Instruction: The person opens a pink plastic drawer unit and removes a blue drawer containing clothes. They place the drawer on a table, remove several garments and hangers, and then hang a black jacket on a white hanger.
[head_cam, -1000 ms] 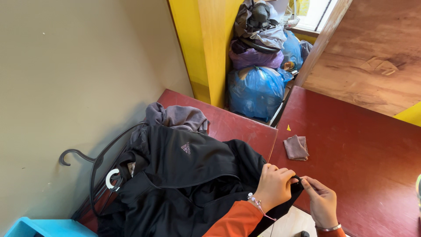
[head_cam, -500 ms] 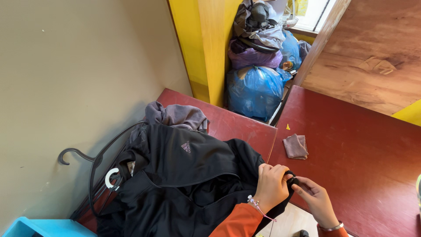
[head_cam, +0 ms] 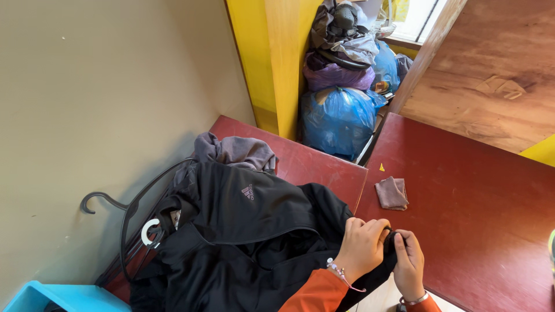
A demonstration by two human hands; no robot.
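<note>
A black jacket [head_cam: 243,231] lies spread over a dark red table [head_cam: 312,164] near its front edge. My left hand [head_cam: 361,245], with an orange sleeve and a bead bracelet, grips the jacket's right edge. My right hand [head_cam: 407,260] is pressed close against it and pinches the same bit of black fabric between the fingers. A grey garment [head_cam: 237,151] lies bunched behind the jacket. Black and white hangers [head_cam: 130,216] stick out at the jacket's left side.
A second dark red table [head_cam: 480,208] on the right carries a small folded brownish cloth [head_cam: 392,193]. Blue and purple plastic bags [head_cam: 338,115] with clothes piled on top stand behind the tables by a yellow post. A blue bin [head_cam: 52,296] shows at bottom left. A beige wall runs along the left.
My right hand has moved in toward my left hand and turned, so both now close together on the jacket's edge. The jacket has barely shifted.
</note>
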